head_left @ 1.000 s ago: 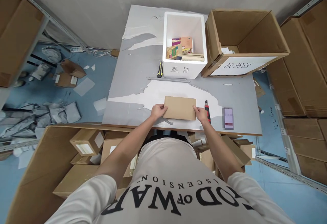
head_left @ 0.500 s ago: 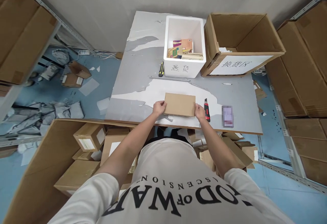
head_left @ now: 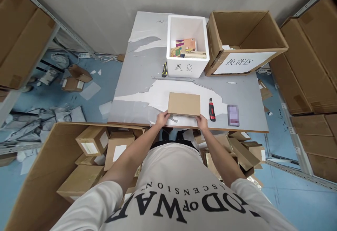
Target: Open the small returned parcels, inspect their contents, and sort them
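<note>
We've a flat rectangular brown cardboard box [head_left: 184, 104], table's near side, long axis left-right, just far of us: left hand [head_left: 162, 119] at near-left corner, right hand [head_left: 202, 122] nr. near-right, abt. equally close. Fingers curled, part-closed; can't tell if gripping.

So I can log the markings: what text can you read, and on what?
"退货": handwritten, white foam box.
"换货区": handwritten, white sheet on the large carton.
"GOD OF WAR", "ASCENSION": white shirt, upside down in view, outer letters folded.
None visible: small brown box.
Too small or blurred: books, parcel labels, pixelated purple object.
</note>
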Demonstrator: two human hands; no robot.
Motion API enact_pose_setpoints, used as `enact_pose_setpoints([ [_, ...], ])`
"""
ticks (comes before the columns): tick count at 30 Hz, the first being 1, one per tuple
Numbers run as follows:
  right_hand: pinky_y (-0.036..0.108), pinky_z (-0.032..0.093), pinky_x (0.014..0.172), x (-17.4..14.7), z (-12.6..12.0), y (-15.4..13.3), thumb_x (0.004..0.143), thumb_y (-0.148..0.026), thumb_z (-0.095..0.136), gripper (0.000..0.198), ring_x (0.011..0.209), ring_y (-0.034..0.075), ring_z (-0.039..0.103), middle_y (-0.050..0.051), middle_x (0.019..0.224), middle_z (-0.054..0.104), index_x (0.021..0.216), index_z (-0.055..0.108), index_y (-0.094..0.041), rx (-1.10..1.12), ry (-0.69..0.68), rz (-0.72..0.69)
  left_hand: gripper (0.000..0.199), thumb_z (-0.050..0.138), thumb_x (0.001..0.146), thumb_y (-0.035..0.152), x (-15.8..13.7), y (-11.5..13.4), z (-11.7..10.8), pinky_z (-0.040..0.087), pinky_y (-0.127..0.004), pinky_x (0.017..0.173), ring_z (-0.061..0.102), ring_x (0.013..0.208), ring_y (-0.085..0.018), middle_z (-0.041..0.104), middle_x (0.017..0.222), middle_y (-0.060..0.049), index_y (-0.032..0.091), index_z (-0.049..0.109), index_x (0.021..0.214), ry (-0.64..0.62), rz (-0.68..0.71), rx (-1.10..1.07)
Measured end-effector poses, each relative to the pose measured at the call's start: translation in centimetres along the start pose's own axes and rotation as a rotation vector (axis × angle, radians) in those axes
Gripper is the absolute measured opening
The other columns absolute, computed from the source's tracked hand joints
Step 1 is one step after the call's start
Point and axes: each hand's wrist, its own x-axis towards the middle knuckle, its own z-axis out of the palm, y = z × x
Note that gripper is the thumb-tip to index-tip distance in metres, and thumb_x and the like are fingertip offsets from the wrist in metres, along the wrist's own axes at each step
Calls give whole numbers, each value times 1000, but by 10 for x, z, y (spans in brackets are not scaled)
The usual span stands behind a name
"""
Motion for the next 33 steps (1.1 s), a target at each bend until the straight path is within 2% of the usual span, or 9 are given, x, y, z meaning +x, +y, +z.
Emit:
enact_pose_setpoints([
  [4, 37, 47, 82, -4, -10, -13, 84, -40, 45, 37, 86, 26, 64, 14, 90, 73, 91, 69, -13, -54, 33, -27, 39, 54, 84, 26, -3, 16, -7, 47, -35, 97, 65, 106, -23, 70, 114, -5, 17, 64, 120, 32, 68, 40],
  [7, 31, 46, 77, -5, -24, -26, 86, -46, 42, 43, 80, 23, 63, 11, 87, 73, 92, 70, -14, -72, 29, -83, 39, 55, 85, 30, -6, 32, -18, 49, -31, 92, 65, 105, -23, 70, 116, -5, 17, 64, 121, 79, 127, 58],
  [11, 28, 43, 70, 2, -41, -47, 89, -52, 39, 52, 74, 22, 61, 9, 79, 73, 90, 73, -13, -174, 92, -153, 35, 57, 84, 39, -2, 58, -32, 50, -28, 85, 67, 99, -23, 73, 105, -5, 18, 72, 107, 149, 103, 178],
  [15, 28, 40, 66, 15, -49, -62, 88, -56, 41, 54, 71, 22, 60, 9, 70, 71, 87, 75, -15, -275, 136, -119, 35, 58, 83, 45, 8, 75, -39, 49, -27, 78, 69, 91, -22, 75, 96, -5, 20, 75, 100, 208, 58, 234],
  [21, 30, 36, 61, 29, -42, -64, 89, -57, 43, 55, 65, 22, 59, 12, 67, 70, 72, 75, -16, -361, 131, -49, 36, 60, 81, 47, 21, 76, -36, 49, -30, 76, 69, 89, -24, 75, 95, -8, 18, 76, 96, 209, -26, 273],
  [27, 28, 36, 59, 42, -40, -57, 87, -62, 43, 58, 62, 19, 58, 11, 70, 71, 73, 74, -15, -317, 120, -32, 33, 67, 74, 34, 34, 69, -37, 49, -26, 80, 68, 90, -21, 75, 94, -3, 19, 74, 102, 51, -36, 186],
  [33, 29, 41, 62, 50, -36, -50, 84, -64, 45, 58, 64, 20, 60, 10, 68, 71, 75, 72, -13, -236, 139, 11, 41, 70, 71, 35, 37, 67, -33, 50, -28, 85, 68, 95, -21, 74, 99, -8, 15, 72, 107, 111, -75, 137],
])
